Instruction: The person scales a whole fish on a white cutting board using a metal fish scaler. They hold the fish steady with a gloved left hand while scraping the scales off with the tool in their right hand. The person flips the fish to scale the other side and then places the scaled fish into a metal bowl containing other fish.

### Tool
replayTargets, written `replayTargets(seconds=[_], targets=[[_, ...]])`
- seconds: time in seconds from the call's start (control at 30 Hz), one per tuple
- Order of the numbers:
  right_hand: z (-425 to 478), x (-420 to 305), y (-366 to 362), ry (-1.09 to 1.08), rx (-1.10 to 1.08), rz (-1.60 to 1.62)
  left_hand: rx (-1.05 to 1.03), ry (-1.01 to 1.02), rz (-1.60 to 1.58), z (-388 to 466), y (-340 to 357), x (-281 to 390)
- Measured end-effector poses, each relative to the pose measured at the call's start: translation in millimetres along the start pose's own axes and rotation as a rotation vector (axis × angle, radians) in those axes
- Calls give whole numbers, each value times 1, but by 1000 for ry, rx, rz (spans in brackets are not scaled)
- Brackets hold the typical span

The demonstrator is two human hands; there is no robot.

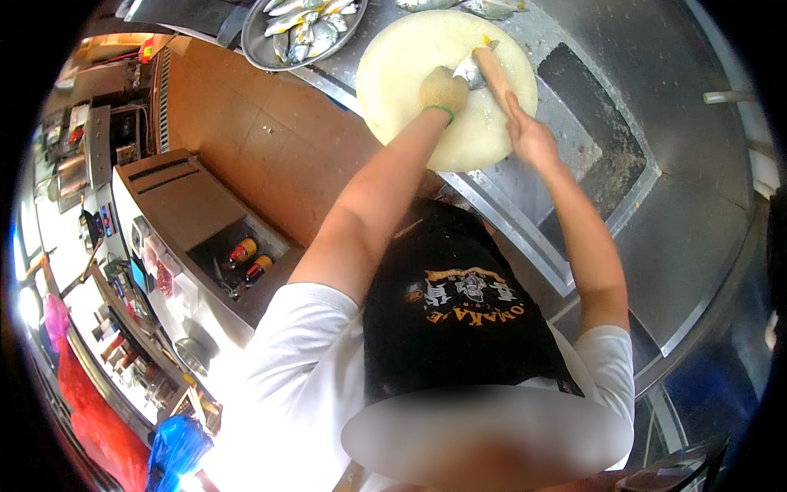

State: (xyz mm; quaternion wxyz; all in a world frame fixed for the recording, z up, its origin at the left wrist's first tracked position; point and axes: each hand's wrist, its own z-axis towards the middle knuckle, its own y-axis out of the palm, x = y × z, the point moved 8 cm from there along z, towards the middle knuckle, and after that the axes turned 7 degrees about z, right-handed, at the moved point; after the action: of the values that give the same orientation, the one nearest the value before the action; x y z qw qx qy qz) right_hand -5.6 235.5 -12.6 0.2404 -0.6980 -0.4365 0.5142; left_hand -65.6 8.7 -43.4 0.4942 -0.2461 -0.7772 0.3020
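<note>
A round, pale cutting board (399, 74) lies before me, partly over a metal sink. On it is a small silvery fish (470, 72) with a yellow tail. My left hand (444, 92), in a knitted glove with a green cuff, is at one end of the fish; its fingertips are hidden, so its grip cannot be told. My bare right hand (530, 134) is closed around the lower end of a wooden-looking tool (494, 77), whose upper part lies over the fish. The tool's working end cannot be made out.
A metal bowl (249, 43) of several similar fish stands at the upper left. More fish (492, 7) lie beyond the board on the steel counter (682, 246). The metal sink (562, 114) is to the right. A low cabinet (184, 197) with bottles stands at left.
</note>
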Motion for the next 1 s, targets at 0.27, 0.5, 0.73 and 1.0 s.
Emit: replayTargets(seconds=[0.27, 0.5, 0.73, 1.0], targets=[[5, -1, -8, -107, -62, -110, 85, 18, 1, -3, 2, 2], [4, 1, -12, -118, -70, -70, 148, 86, -12, -5, 8, -2], [10, -13, -20, -55, -141, -86, 135, 20, -56, -12, 4, -1], [11, 5, -22, -45, -129, -90, 74, -40, -17, 2, 10, 5]])
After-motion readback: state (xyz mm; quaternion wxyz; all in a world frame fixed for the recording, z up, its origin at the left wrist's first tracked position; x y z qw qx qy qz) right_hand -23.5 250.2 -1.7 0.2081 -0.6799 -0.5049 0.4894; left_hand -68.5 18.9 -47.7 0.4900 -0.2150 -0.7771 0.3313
